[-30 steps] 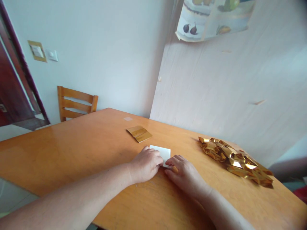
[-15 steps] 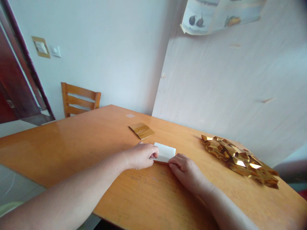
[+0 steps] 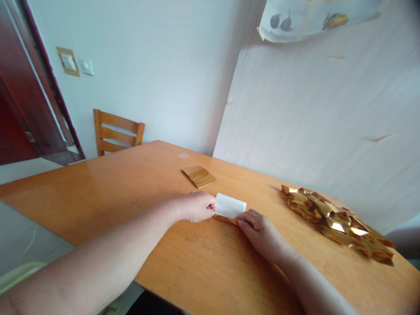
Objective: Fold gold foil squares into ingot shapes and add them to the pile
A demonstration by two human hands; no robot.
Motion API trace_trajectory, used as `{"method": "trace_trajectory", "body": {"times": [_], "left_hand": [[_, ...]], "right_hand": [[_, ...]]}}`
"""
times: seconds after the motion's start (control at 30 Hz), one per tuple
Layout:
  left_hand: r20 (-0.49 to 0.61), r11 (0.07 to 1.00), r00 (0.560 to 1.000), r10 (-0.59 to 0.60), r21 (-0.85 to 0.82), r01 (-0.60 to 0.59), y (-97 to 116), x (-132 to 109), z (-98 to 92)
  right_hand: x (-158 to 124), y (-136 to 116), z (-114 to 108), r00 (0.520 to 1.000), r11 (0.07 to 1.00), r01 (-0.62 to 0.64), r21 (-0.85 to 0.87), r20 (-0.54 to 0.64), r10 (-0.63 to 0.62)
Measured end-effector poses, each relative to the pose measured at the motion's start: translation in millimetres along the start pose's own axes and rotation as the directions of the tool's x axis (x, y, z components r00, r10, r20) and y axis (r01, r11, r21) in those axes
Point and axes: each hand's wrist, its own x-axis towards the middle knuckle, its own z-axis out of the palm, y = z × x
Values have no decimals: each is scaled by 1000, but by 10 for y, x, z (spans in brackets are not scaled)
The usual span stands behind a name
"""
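A small sheet of foil paper (image 3: 231,205) lies on the table white side up, with a narrow gold strip folded up along its near edge. At the left end of that fold, my left hand (image 3: 198,206) is closed with the edge between thumb and fingers. My right hand (image 3: 257,227) pinches the right end of the same edge. The fingers cover both near corners of the sheet. Just beyond my left hand rests a flat stack of gold foil sheets (image 3: 199,176).
A heap of folded shiny gold foil pieces (image 3: 334,223) spreads over the right side of the wooden table (image 3: 108,192). A wooden chair (image 3: 118,131) stands at the far left edge. A small pale patch (image 3: 184,155) shows near the back corner.
A gold strip now shows along the sheet's near edge, between my hands, where mostly white showed before. Both hands keep hold of the ends. The whole view has shifted slightly.
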Motion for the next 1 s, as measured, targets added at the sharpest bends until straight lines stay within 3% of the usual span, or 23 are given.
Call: {"method": "trace_trajectory", "body": {"times": [0.4,1.0], "left_hand": [[-16,996,996,-87,29,87,66,48,11],[-5,996,997,-81,39,81,14,123,34]], "right_hand": [[48,27,32,994,994,-105,-4,-15,105],[78,70,26,992,991,-129,37,17,129]]}}
